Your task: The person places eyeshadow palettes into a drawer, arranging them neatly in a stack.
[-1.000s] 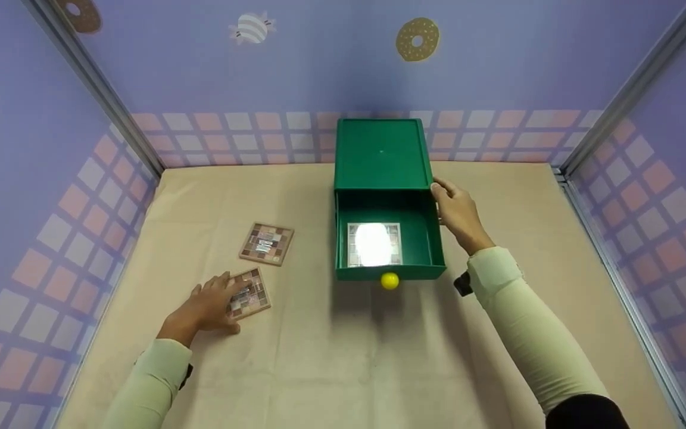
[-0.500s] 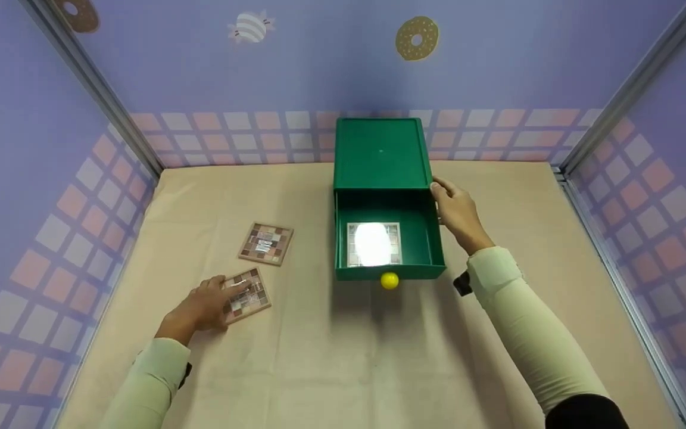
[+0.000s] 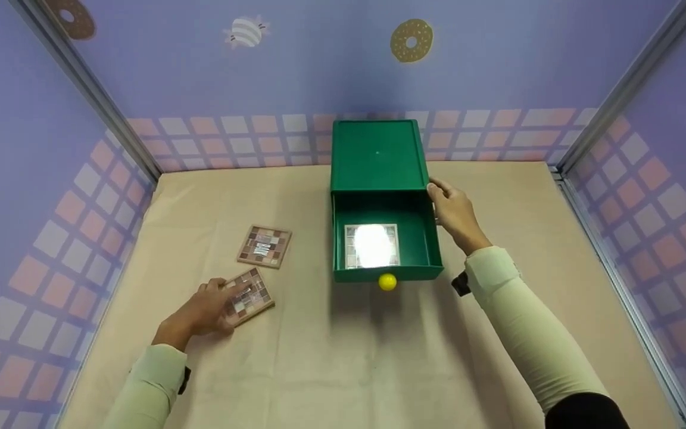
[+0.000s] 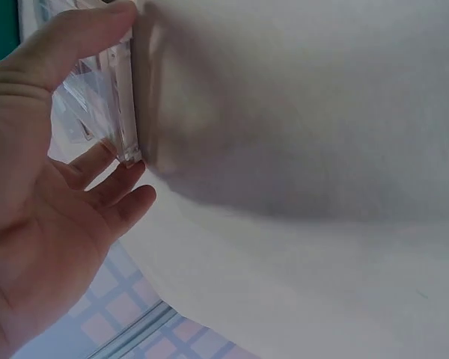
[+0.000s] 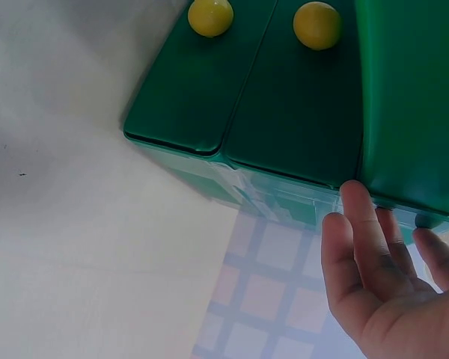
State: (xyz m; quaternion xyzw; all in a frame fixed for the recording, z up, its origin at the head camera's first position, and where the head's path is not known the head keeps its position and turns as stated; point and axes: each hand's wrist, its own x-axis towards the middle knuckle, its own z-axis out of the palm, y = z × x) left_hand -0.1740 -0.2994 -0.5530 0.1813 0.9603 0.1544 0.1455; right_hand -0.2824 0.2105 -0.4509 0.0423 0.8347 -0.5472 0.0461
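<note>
My left hand (image 3: 203,311) grips a square eyeshadow palette (image 3: 255,299) with a checked pattern, at the left of the table. In the left wrist view, the thumb lies on one edge of the palette (image 4: 125,97) and fingertips touch another. A second such palette (image 3: 264,246) lies flat just beyond. At the back centre stands a green drawer cabinet (image 3: 377,155), its top drawer (image 3: 417,241) pulled out. Inside that drawer is a third palette (image 3: 371,246), mostly washed out by glare. My right hand (image 3: 457,215) touches the cabinet's right side with nearly straight fingers.
A yellow knob (image 3: 387,282) sticks out from the open drawer's front. Two lower drawers (image 5: 179,86) with yellow knobs are closed in the right wrist view. Patterned walls (image 3: 200,59) enclose the cloth-covered table (image 3: 319,369) on three sides.
My left hand has closed its thumb and fingers on the nearer palette, which has shifted slightly and tilted. The right hand stays at the cabinet's side.
</note>
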